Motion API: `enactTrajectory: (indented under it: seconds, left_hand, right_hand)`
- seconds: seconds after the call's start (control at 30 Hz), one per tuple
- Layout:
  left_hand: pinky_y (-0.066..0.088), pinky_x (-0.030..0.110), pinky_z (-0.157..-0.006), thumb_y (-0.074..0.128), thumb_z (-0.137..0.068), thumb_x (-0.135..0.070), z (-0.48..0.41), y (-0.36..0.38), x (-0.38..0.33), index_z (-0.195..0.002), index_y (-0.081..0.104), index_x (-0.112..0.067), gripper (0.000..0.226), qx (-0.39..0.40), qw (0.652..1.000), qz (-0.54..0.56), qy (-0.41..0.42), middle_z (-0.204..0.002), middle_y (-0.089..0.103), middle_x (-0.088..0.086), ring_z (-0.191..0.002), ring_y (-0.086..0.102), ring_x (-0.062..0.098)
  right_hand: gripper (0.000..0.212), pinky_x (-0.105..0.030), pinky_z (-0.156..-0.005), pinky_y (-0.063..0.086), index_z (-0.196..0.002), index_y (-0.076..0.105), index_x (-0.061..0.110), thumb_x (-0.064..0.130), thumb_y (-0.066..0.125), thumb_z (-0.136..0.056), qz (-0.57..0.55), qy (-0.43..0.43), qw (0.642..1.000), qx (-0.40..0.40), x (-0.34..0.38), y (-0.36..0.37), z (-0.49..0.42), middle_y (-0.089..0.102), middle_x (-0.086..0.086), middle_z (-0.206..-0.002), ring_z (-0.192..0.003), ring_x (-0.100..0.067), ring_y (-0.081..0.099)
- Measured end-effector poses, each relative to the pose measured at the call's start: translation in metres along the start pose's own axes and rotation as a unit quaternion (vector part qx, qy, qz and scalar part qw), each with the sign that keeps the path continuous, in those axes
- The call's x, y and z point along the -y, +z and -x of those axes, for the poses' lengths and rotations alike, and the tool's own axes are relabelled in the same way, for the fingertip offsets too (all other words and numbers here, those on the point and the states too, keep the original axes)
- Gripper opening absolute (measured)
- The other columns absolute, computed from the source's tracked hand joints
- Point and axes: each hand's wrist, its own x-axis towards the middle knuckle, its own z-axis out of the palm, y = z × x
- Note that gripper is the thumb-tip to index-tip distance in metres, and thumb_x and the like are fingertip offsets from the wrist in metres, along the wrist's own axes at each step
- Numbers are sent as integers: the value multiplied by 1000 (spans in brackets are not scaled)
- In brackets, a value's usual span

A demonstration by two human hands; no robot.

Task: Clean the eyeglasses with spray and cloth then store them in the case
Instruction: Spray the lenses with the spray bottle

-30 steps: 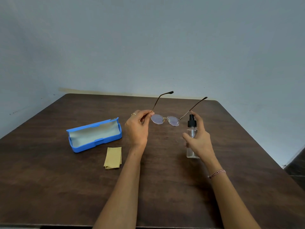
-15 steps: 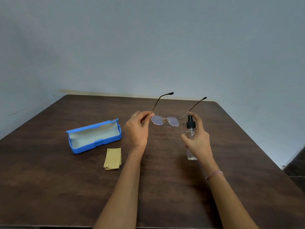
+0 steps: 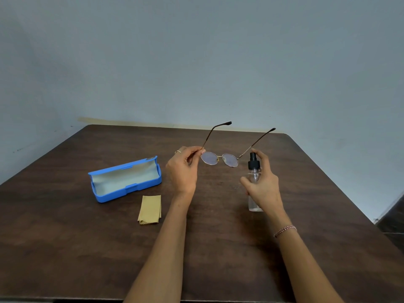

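Dark brown wood fills the view, a table [image 3: 65, 248] set against a plain grey-blue wall [image 3: 196, 62], and both hands are up over it. The left hand [image 3: 182, 169], a ring [image 3: 178, 151] on one finger, pinches the eyeglasses [image 3: 219, 159] at the hinge end between thumb and forefinger, with the other fingers curled in loosely behind. The frames hang in the air to the right of the blue case [image 3: 131, 189], lenses facing the person, both temples unfolded and pointing away toward the wall. The right hand [image 3: 264, 184], with a beaded bracelet [image 3: 284, 230] at the wrist, wraps around the clear spray bottle [image 3: 253, 164]. Its fingers are closed on the body and the forefinger is laid on top of the black pump head. That bottle stands upright farther right of the case than the glasses, its nozzle just beside the nearer lens. I cannot tell whether its base touches the table. The case itself lies open on the table, pale lining showing. The yellow cloth [image 3: 150, 208] lies folded just in front of the case's right end, touched by neither hand.
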Motion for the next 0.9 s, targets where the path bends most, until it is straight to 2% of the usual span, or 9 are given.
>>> enactTrajectory:
  seconds: [0.1, 0.2, 0.3, 0.37, 0.47, 0.6, 0.7, 0.83, 0.9]
  left_hand:
    - [48, 8, -68, 71, -81, -17, 0, 4, 1, -93, 72, -16, 12, 2, 999, 14, -30, -84, 66, -11, -75, 60, -3]
    - [54, 17, -70, 70, -82, -16, -1, 10, -3, -92, 70, -16, 10, 2, 979, 113, -172, -83, 70, -3, -75, 67, 7]
    - [57, 21, -67, 69, -82, -9, 0, 15, -6, -91, 66, -9, 9, 25, 905, 254, -342, -84, 70, 7, -75, 71, 14]
    - [56, 19, -62, 68, -82, -4, 2, 17, -6, -90, 65, -2, 9, 56, 852, 322, -409, -82, 69, 11, -70, 71, 15]
    - [55, 17, -55, 66, -82, 2, 3, 19, -8, -79, 62, 2, 5, 79, 800, 384, -455, -69, 66, 13, -55, 69, 15]
    - [55, 18, -51, 66, -81, 3, 3, 19, -10, -77, 63, 4, 5, 112, 752, 410, -505, -57, 68, 10, -53, 69, 18]
    - [55, 18, -50, 67, -80, 4, 5, 18, -11, -78, 63, 5, 5, 141, 732, 412, -523, -58, 68, 11, -55, 70, 19]
    - [54, 17, -48, 68, -79, 3, 5, 19, -10, -78, 63, 5, 5, 155, 724, 407, -535, -58, 68, 13, -55, 70, 20]
    - [54, 18, -47, 69, -79, 2, 4, 19, -9, -78, 64, 5, 6, 161, 721, 405, -539, -59, 69, 13, -56, 70, 20]
  right_hand:
    - [70, -37, -68, 56, -127, 36, 44, 5, 59, -73, -9, -11, 1000, 0, 3, 0, 1, 57, 10, -85, -62, -28, 61]
    - [71, -28, -62, 53, -129, 33, 43, 5, 60, -75, -9, -44, 999, 5, 5, 2, 3, 62, 0, -78, -57, -22, 59]
    - [71, -18, -57, 46, -129, 33, 42, 6, 61, -75, 6, -78, 997, 8, 8, 6, 7, 59, -4, -65, -52, -11, 50]
    - [70, -16, -57, 44, -127, 34, 43, 5, 60, -74, 13, -97, 995, 8, 11, 10, 9, 57, -6, -59, -52, -11, 50]
    - [68, -14, -59, 42, -124, 34, 41, 5, 61, -74, 37, -106, 994, 9, 13, 13, 10, 56, 3, -63, -57, -7, 54]
    - [66, -18, -64, 44, -123, 32, 39, 6, 64, -75, 65, -102, 993, 2, 13, 13, 9, 60, 7, -81, -65, -4, 59]
    - [66, -21, -65, 45, -123, 31, 39, 5, 64, -75, 64, -97, 993, -17, 14, 12, 9, 57, 12, -75, -66, -6, 59]
    - [75, -15, -60, 43, -124, 29, 48, 2, 61, -75, 59, -93, 994, -15, 13, 10, 8, 57, 3, -69, -63, -10, 57]
    - [74, -20, -62, 46, -124, 29, 46, 4, 62, -74, 69, -89, 994, -13, 12, 10, 7, 56, 5, -69, -63, -11, 56]
